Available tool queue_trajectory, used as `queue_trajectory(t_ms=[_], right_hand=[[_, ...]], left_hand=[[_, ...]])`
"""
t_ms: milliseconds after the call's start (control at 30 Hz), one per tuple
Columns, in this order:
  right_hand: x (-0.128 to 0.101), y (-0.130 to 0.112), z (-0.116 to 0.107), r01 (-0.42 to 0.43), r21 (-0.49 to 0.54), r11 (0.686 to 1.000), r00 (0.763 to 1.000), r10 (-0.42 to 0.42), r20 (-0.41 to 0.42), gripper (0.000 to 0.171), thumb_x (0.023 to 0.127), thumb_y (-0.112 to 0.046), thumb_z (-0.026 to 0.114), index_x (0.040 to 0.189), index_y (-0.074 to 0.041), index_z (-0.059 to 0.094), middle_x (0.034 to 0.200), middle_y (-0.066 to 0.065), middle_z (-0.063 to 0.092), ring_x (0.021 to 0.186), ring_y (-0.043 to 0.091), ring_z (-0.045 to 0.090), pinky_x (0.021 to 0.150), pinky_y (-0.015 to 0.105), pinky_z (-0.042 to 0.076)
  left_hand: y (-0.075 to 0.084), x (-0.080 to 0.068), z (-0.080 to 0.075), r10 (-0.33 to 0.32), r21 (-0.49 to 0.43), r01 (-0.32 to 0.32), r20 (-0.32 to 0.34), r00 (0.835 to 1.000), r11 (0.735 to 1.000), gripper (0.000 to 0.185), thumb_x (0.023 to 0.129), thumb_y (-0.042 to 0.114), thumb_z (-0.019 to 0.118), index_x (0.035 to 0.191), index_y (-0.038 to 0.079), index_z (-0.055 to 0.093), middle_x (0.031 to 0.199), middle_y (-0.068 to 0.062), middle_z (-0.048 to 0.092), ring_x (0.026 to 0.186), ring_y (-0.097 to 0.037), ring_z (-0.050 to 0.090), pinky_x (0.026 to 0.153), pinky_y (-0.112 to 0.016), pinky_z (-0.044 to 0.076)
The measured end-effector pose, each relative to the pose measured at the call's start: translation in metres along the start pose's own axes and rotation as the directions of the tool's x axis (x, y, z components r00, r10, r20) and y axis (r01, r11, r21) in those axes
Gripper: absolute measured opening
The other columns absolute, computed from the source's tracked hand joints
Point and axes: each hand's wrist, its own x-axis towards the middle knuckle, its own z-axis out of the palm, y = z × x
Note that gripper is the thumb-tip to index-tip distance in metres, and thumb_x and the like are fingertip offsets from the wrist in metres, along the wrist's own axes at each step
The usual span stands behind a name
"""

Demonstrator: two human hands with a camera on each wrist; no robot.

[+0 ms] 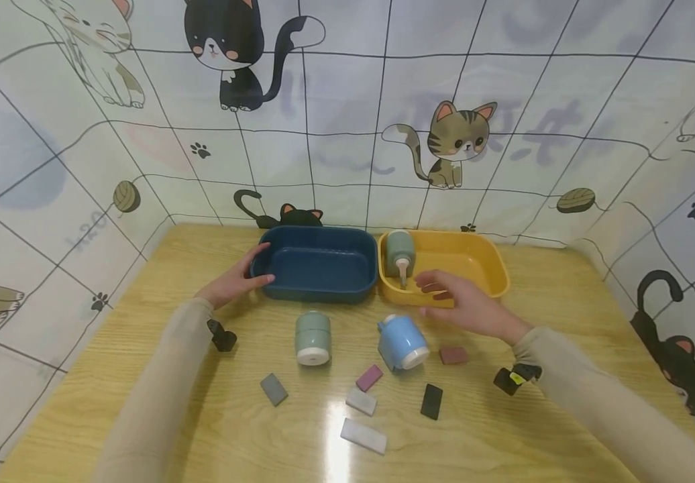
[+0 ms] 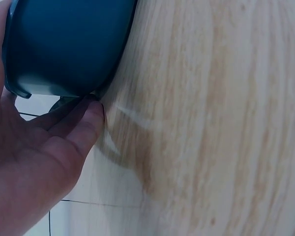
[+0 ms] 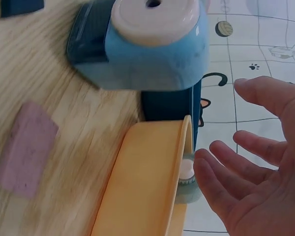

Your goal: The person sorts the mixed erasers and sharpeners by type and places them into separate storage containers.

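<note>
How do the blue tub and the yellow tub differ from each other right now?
The blue tub is dark navy; the yellow tub is bright yellow. The blue tub looks empty, while the yellow tub holds a green sharpener lying on its side. The left hand grips the blue tub's end; the right hand hovers open over the yellow tub's front rim. Both are oblong with rounded corners and sit side by side on the wooden table.

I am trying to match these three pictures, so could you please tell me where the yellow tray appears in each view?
Head: the yellow tray sits at the back of the table, right of centre, against the blue tray.
Left wrist: not in it; only the blue tray shows, top left.
Right wrist: its rim fills the bottom centre.
Shared landmark: the blue tray, a dark strip beyond the yellow rim in the right wrist view.
</note>
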Motion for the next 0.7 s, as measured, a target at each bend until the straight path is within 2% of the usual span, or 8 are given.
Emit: queue_trajectory(t_ms=[33,200,367,533,700], right_hand=[[0.0,0.0,0.001,0.007,0.012,1.0,1.0,-0.007,0.003,0.048,0.089,-0.016,0.072,0.13,0.0,0.052,0.128,0.02,0.055,0.113,0.037,0.056,0.094,0.05,0.046],[-0.002,-0.005,0.004,0.026,0.078,0.997,0.999,-0.027,0.023,0.046,0.089,-0.012,0.071,0.129,0.0,0.052,0.125,0.019,0.057,0.113,0.039,0.056,0.094,0.054,0.044],[-0.004,-0.009,0.008,0.018,0.142,0.99,0.998,-0.026,0.049,0.045,0.089,-0.012,0.071,0.13,-0.003,0.052,0.124,0.012,0.058,0.115,0.038,0.055,0.095,0.056,0.043],[-0.007,-0.01,0.012,0.031,0.141,0.99,0.996,-0.043,0.084,0.045,0.09,-0.014,0.071,0.131,-0.007,0.052,0.127,0.009,0.056,0.117,0.033,0.053,0.096,0.053,0.042],[-0.011,-0.008,0.013,0.047,0.136,0.99,0.983,-0.07,0.17,0.051,0.091,-0.017,0.069,0.137,-0.006,0.048,0.136,0.01,0.051,0.124,0.032,0.047,0.099,0.053,0.039]], left_hand=[[-0.004,0.002,-0.001,0.002,0.006,-0.002,-0.001,1.0,1.0,0.08,0.096,0.026,0.062,0.156,0.029,0.008,0.16,-0.012,-0.007,0.144,-0.037,-0.004,0.108,-0.065,0.009],[-0.002,0.001,0.0,-0.001,0.025,0.001,-0.008,1.0,1.0,0.079,0.097,0.026,0.061,0.156,0.03,0.009,0.16,-0.012,-0.007,0.144,-0.037,-0.004,0.109,-0.063,0.01],[-0.001,0.001,0.0,-0.001,0.032,0.002,-0.01,1.0,0.999,0.078,0.097,0.027,0.06,0.156,0.029,0.009,0.16,-0.012,-0.006,0.144,-0.036,-0.003,0.109,-0.063,0.011],[-0.002,0.001,0.0,0.003,0.024,-0.003,-0.006,1.0,1.0,0.078,0.097,0.026,0.06,0.156,0.028,0.009,0.16,-0.012,-0.006,0.144,-0.036,-0.003,0.109,-0.063,0.011],[-0.003,0.001,0.0,0.002,0.026,-0.001,-0.006,1.0,1.0,0.078,0.097,0.027,0.06,0.156,0.029,0.009,0.16,-0.011,-0.006,0.144,-0.036,-0.002,0.109,-0.063,0.011]])
